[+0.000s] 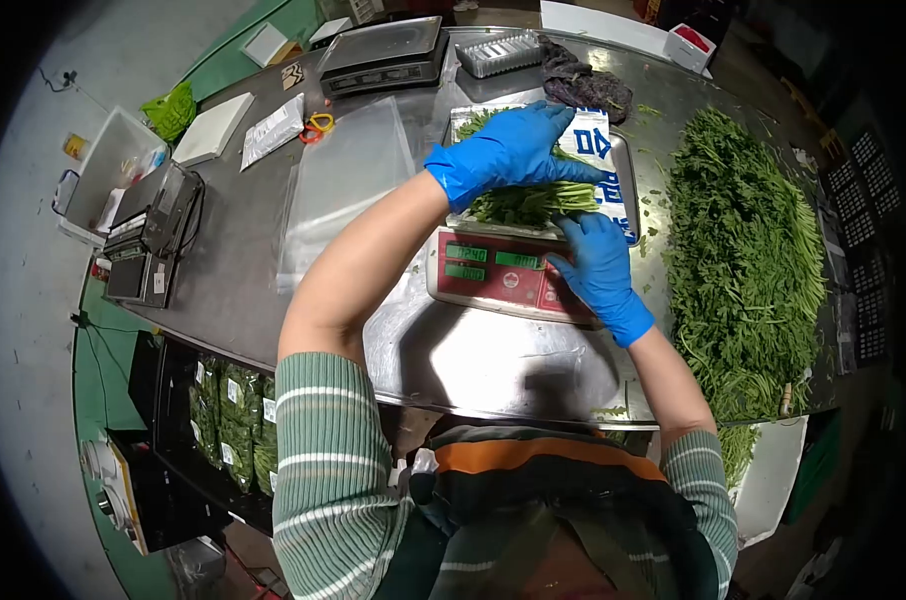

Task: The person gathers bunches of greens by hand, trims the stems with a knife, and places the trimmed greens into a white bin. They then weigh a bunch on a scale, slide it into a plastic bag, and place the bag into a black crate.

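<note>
A bunch of leafy greens (533,203) lies on a silver sheet with blue characters (591,140), over the metal pan of a red digital scale (483,280). My left hand (518,150), in a blue glove, reaches across the bunch from the left and grips it from above, with thumb and fingers apart. In a matching glove, my right hand (601,268) is at the scale's near right side. Its fingertips touch the stem ends, and its thumb is stretched over the scale's front panel. Green digits show on the display, partly blurred.
A large heap of greens (738,260) covers the table's right side. Clear plastic bags (348,190), scissors (317,127) and a white packet (273,132) lie left. Behind stand a black scale (383,58) and clear trays (498,54). A crate of packed greens (235,420) stands below left.
</note>
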Demonstrator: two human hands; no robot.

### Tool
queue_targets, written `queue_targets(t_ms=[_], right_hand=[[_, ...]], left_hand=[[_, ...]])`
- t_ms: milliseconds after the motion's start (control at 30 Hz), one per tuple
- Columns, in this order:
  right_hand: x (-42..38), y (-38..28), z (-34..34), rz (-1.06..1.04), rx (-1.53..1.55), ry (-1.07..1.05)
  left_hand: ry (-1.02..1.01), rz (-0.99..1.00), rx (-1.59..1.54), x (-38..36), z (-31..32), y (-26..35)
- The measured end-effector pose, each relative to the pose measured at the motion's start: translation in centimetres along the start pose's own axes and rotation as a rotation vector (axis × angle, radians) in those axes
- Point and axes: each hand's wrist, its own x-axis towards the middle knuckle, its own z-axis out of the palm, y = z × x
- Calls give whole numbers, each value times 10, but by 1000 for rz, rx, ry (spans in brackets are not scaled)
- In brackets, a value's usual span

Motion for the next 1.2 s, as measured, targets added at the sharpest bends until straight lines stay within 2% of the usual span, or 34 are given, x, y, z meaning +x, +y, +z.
queue_targets(t_ms=[33,133,167,233,333,400,433,467,500,533,600,633,667,733,767,867,933,967,1000,1067,1200], right_hand=[[0,8,8,5,3,-1],[1,34,20,-70,-121,-51],[4,37,13,-74,-112,-34],[19,46,-10,-96,-95,56],[45,63,-27,-110,-111,58],[50,78,-5,-13,151,40],[51,84,9,110,238,-72],[44,93,33,175,308,-26],[46,94,37,254,331,-81],[48,94,38,274,372,-51],[49,96,41,201,372,-55],[49,96,39,207,356,0],[49,96,37,208,344,53],[50,97,35,220,190,135],[53,90,28,246,100,131],[55,89,34,134,-5,132],[48,98,42,25,30,56],[44,98,45,2,83,109],[46,92,41,-52,24,130],[46,106,47,-2,260,58],[61,68,1,-198,252,68]], left_hand=[[-113,-47,-15,3,3,-2],[-283,-87,-63,9,25,-19],[-374,-103,-37,7,27,-17],[-427,-45,-109,-9,53,-26],[-544,-104,-398,1,50,-19],[-606,-253,-513,15,53,-24],[-350,-225,-343,18,57,-25],[-240,-252,-217,30,57,-27],[-127,-281,-88,44,58,-30],[-45,-185,46,53,68,-42],[179,-164,352,60,114,-75],[-175,-444,319,62,118,-77],[-178,-557,188,60,138,-94],[-268,-540,65,59,109,-78],[-225,-479,-46,54,96,-65],[-236,-225,53,24,67,-21],[-352,-157,109,1,60,-3],[-236,-109,109,-10,76,-5],[-135,-153,131,-15,89,-4],[-29,-163,159,-20,98,-4],[57,-178,105,-43,70,8]])
